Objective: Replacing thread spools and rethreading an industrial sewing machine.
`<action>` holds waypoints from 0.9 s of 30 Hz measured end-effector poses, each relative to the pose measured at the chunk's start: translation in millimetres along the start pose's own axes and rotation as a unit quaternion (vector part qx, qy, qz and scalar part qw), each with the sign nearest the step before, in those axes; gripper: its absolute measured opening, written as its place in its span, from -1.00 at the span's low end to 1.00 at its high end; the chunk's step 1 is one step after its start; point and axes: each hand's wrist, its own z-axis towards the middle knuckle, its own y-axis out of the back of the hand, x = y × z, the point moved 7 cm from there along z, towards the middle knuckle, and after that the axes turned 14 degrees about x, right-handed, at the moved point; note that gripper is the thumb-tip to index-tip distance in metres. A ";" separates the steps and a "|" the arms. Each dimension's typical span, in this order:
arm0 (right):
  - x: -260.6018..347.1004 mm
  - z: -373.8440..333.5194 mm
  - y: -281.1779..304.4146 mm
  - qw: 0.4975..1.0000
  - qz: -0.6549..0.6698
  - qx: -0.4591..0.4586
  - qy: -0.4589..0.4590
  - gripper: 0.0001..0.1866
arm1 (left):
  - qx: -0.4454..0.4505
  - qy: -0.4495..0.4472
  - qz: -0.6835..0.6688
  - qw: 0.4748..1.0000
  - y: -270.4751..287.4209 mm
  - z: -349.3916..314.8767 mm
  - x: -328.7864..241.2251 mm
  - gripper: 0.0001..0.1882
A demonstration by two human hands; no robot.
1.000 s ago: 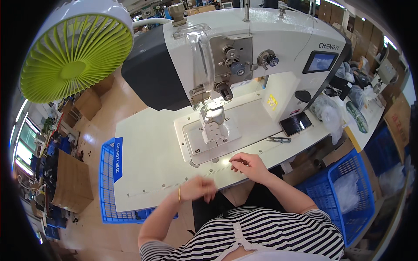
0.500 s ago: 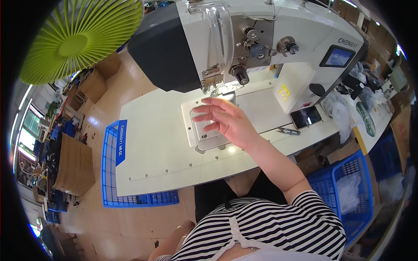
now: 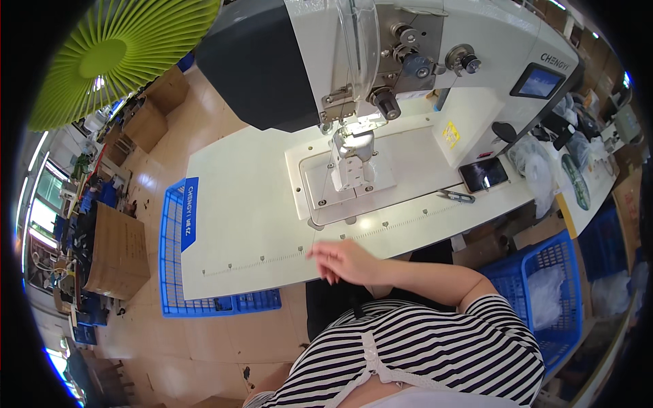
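Observation:
Over the front edge of the white sewing table (image 3: 238, 238), my right hand (image 3: 347, 262) has its thumb and forefinger pinched together, the other fingers curled downward. A very thin thread (image 3: 314, 234) runs faintly from the needle area toward those fingertips and appears to be held in them. Beyond the hand stands a grey and white sewing machine (image 3: 469, 102). Its lit needle area sits above a small white post (image 3: 351, 168) on a metal plate (image 3: 401, 173). Of my left side, only part of the forearm (image 3: 272, 381) shows at the bottom; that hand is out of sight.
Thread snips (image 3: 456, 196) and a phone (image 3: 483, 175) lie at the right of the table. Blue baskets stand at the left (image 3: 173, 285) and right (image 3: 575, 292). A green fan (image 3: 102, 58) is at upper left, with cardboard boxes (image 3: 119, 251) on the floor side.
My right hand has drawn back from beside the needle to the table's front edge, its fingers closing from spread to pinched. The white post is now uncovered. My left hand has left the picture.

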 end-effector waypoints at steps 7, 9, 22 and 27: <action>-32.2 -31.8 -57.2 0.930 0.236 0.275 -0.059 -0.63 | 0.051 -0.054 0.007 0.997 -65.6 -38.7 41.8 -0.72; 27.6 -29.1 -9.2 0.941 0.309 0.133 0.042 -0.46 | 0.067 -0.069 0.003 0.995 -69.9 -47.9 37.4 -0.72; -65.5 -94.7 -29.4 0.784 -0.518 0.316 -0.132 -0.82 | 0.065 -0.119 -0.122 0.983 242.8 -168.1 -214.8 -0.75; -136.9 -135.4 -28.6 0.747 -0.532 0.323 -0.234 -0.79 | -0.405 -0.415 -0.277 0.767 412.6 -280.8 -285.4 -0.82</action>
